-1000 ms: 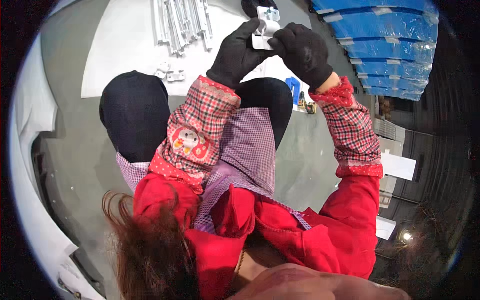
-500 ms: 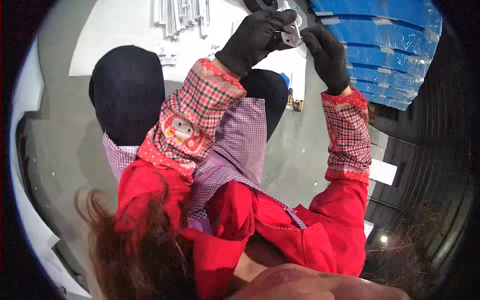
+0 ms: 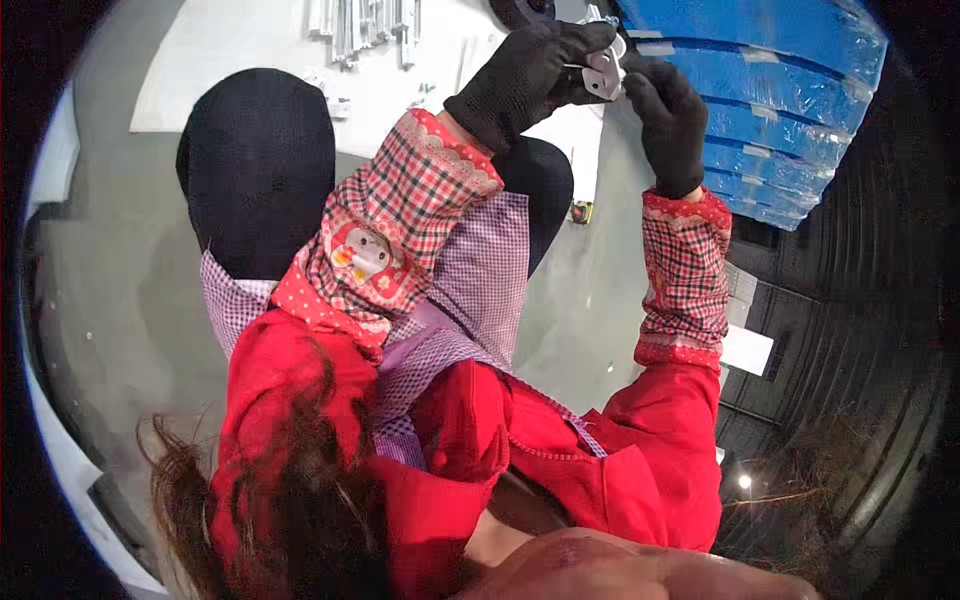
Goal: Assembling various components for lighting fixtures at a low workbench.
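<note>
My left hand (image 3: pixel 540 80), in a black glove, grips a small white bracket (image 3: pixel 603 82) with holes, between thumb and fingers. The bracket is held up in front of me at the upper middle of the view. Close to its right edge is my right hand (image 3: pixel 668 125), also gloved in black, with its fingers curled and pinched together. Whether those fingertips hold a small part or only touch the bracket is too small to tell. Other pieces rise behind the bracket, partly hidden by my left hand.
A white sheet (image 3: pixel 210 70) on the grey floor bears several long metal strips (image 3: pixel 362 25) and small metal parts (image 3: pixel 338 107). Stacked blue, film-wrapped packs (image 3: pixel 765 95) stand at the right. A tape measure (image 3: pixel 581 212) lies beside my right knee (image 3: pixel 545 180).
Both hands and the bracket have shifted slightly right in the view. My left hand still grips the bracket; my right fingers stay curled at its edge.
</note>
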A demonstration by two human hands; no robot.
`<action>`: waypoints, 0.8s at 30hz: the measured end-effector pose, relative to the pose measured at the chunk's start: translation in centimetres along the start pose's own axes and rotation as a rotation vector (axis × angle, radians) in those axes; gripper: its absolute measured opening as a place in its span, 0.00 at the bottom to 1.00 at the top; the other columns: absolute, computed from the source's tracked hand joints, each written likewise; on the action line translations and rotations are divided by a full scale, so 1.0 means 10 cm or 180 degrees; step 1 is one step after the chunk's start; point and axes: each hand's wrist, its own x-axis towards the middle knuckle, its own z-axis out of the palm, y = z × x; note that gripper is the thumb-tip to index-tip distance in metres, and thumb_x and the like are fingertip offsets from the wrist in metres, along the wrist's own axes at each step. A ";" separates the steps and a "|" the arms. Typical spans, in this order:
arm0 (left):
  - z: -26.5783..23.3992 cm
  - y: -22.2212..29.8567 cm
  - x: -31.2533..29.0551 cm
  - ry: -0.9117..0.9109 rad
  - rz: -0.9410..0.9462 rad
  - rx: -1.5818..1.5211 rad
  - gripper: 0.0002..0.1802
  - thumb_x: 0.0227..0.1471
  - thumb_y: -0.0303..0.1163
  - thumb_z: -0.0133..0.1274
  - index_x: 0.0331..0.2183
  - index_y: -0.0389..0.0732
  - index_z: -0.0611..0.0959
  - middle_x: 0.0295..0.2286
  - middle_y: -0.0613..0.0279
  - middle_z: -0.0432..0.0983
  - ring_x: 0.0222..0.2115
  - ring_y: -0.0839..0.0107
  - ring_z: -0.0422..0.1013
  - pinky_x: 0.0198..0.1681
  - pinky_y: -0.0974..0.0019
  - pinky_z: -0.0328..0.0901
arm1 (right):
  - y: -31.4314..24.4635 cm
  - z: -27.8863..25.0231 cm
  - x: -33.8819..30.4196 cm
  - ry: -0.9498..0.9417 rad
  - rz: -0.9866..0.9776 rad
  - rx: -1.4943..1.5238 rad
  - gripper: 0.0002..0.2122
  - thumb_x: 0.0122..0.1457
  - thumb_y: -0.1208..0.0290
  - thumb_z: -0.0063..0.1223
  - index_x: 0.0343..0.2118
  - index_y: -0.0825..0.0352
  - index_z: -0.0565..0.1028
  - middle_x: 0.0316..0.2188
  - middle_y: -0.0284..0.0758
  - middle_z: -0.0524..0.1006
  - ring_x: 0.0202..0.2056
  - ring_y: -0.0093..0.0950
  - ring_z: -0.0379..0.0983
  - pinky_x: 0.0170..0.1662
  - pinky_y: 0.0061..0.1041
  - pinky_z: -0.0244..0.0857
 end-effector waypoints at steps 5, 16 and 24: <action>0.02 0.00 0.03 -0.0128 0.0524 0.0492 0.21 0.48 0.28 0.52 0.46 0.37 0.70 0.39 0.56 0.72 0.39 0.67 0.71 0.43 0.68 0.67 | 0.10 -0.05 0.01 0.0076 -0.0527 0.0230 0.04 0.52 0.76 0.52 0.31 0.68 0.74 0.23 0.33 0.74 0.23 0.21 0.69 0.26 0.21 0.63; 0.08 -0.08 0.08 0.0103 -0.0530 -0.1239 0.20 0.47 0.20 0.50 0.45 0.37 0.70 0.39 0.55 0.71 0.40 0.66 0.71 0.43 0.67 0.68 | -0.12 0.04 0.02 0.0509 -0.0630 -0.0015 0.03 0.53 0.79 0.48 0.28 0.71 0.73 0.22 0.28 0.73 0.25 0.17 0.65 0.30 0.17 0.60; 0.10 -0.01 0.06 -0.0101 -0.0351 -0.0904 0.18 0.50 0.22 0.46 0.46 0.37 0.70 0.39 0.55 0.70 0.40 0.65 0.71 0.43 0.68 0.68 | 0.11 -0.06 0.01 0.0061 -0.1010 -0.1307 0.02 0.52 0.79 0.48 0.27 0.70 0.72 0.24 0.29 0.72 0.27 0.17 0.65 0.32 0.17 0.60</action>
